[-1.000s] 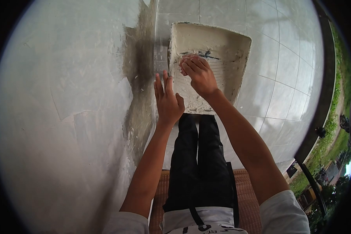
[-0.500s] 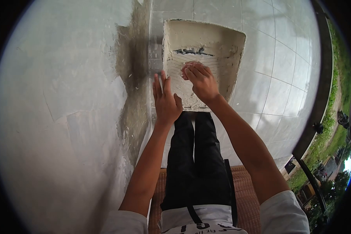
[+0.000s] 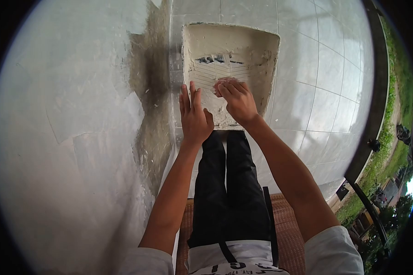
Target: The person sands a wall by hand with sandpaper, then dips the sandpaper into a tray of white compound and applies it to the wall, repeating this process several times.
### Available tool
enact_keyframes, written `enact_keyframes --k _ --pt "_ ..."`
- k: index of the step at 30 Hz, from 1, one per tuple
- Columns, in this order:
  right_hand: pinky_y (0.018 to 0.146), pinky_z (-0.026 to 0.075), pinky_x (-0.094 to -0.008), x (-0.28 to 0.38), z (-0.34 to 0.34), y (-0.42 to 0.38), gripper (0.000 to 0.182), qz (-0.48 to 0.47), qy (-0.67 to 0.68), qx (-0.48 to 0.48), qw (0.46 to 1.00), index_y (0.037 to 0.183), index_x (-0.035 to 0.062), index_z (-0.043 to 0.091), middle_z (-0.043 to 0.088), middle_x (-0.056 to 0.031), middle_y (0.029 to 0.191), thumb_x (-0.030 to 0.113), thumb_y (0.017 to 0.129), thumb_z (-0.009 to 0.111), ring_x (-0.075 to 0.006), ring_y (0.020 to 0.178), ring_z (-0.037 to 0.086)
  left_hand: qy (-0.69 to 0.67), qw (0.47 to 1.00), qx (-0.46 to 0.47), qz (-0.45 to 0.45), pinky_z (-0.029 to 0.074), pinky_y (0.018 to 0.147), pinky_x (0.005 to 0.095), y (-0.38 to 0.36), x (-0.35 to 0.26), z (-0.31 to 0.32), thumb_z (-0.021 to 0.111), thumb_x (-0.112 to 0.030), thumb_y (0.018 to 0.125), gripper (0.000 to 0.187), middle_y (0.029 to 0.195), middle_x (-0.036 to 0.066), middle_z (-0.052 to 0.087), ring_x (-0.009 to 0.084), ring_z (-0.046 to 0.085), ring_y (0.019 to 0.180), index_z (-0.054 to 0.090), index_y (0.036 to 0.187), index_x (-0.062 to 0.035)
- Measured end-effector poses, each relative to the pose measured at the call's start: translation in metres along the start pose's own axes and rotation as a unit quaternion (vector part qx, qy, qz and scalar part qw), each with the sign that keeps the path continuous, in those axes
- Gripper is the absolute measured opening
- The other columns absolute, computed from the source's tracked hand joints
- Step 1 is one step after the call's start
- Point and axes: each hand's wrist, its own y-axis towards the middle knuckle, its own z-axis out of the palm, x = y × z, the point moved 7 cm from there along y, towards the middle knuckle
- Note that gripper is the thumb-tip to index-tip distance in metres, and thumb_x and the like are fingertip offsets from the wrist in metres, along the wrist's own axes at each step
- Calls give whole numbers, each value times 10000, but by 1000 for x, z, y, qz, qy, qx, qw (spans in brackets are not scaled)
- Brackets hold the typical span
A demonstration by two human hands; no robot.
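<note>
A paint tray point(image 3: 231, 31) coated in cream-coloured paint lies on the tiled floor in front of my legs. Its ribbed slope shows lines through the paint, and dark bare spots show farther up. My right hand point(image 3: 239, 101) is closed around a crumpled pink wad point(image 3: 221, 86), pressed low over the slope inside the tray; whether it is cloth or plastic, I cannot tell. At the tray's near left side rests my left hand point(image 3: 195, 120), fingers stretched and apart, overlapping the rim and holding nothing.
Along the left runs a white-coated wall point(image 3: 78, 151) with a bare brown-grey strip point(image 3: 149, 87) at its foot. Large grey tiles point(image 3: 303, 91) cover the floor up to a dark edge point(image 3: 369, 114) at right, with grass beyond. A reddish-brown woven mat point(image 3: 287, 220) lies beneath me.
The tray and floor have shifted slightly left in view. Relative to the tray, my right hand with the pink wad has moved right and a little nearer to me. My left hand stays spread.
</note>
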Motion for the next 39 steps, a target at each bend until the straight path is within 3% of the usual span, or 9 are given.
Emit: enact_keyframes --k 7,17,21,23,24,26,27,30,39 --pt "942 510 -410 -46 -4 42 277 34 -6 8 999 1002 93 684 754 -31 1060 -71 790 617 -246 1046 715 6 1000 23 4 185 1267 625 1 -1 13 533 -32 869 698 1666 302 275 531 192 1557 292 1522 29" --pt "997 499 -437 16 -17 -33 300 38 46 12 998 1072 48 701 755 -112 1081 -46 797 627 -311 1088 700 2 1000 -11 1 203 1264 622 -21 -21 -22 509 37 830 703 1665 297 294 517 211 1560 336 1511 37" --pt "939 517 -416 -8 -19 -43 343 170 120 59 976 1105 81 753 774 -135 1033 -57 820 620 -350 1004 713 17 999 -29 2 223 1248 638 -33 -30 -51 493 31 852 691 1655 312 304 536 217 1553 323 1521 46" --pt "888 538 -382 -27 -31 -60 317 386 219 27 896 1175 41 755 791 -127 1064 -47 906 612 -291 972 742 18 999 -18 -20 219 1250 636 -39 -37 -65 483 27 865 683 1655 313 301 535 218 1553 316 1527 49" --pt "888 538 -382 -21 -52 -46 317 364 221 12 905 1175 41 755 791 -127 1064 -47 906 612 -291 972 742 25 999 -35 -21 218 1252 634 -46 -43 -75 483 26 871 680 1654 316 298 533 222 1552 315 1530 48" --pt "873 554 -348 -18 -58 -64 306 499 428 -6 754 1267 -14 712 780 -118 1114 -28 995 574 -206 984 738 30 998 -47 -27 216 1253 633 -50 -54 -88 489 24 869 685 1654 317 297 532 224 1552 315 1532 48" --pt "873 554 -348 -12 -70 -60 306 485 433 -5 760 1267 -14 712 780 -118 1114 -28 995 574 -206 984 738 30 998 -46 -37 215 1254 632 -50 -60 -94 494 22 868 690 1655 317 295 532 225 1552 315 1533 48" --pt "889 564 -335 9 -89 -50 319 464 628 -48 623 1345 -52 638 733 -113 1210 -8 1047 533 -170 989 715 38 995 -78 -44 197 1255 637 -48 -85 -120 504 -19 881 677 1660 319 282 536 212 1554 314 1527 56" --pt "1012 544 -422 99 -170 24 327 346 765 34 542 1407 18 547 683 -80 1281 55 1085 506 -233 1126 685 79 967 -235 -56 208 1253 632 -43 -191 -227 519 -77 935 632 1651 315 314 543 229 1547 324 1522 51"
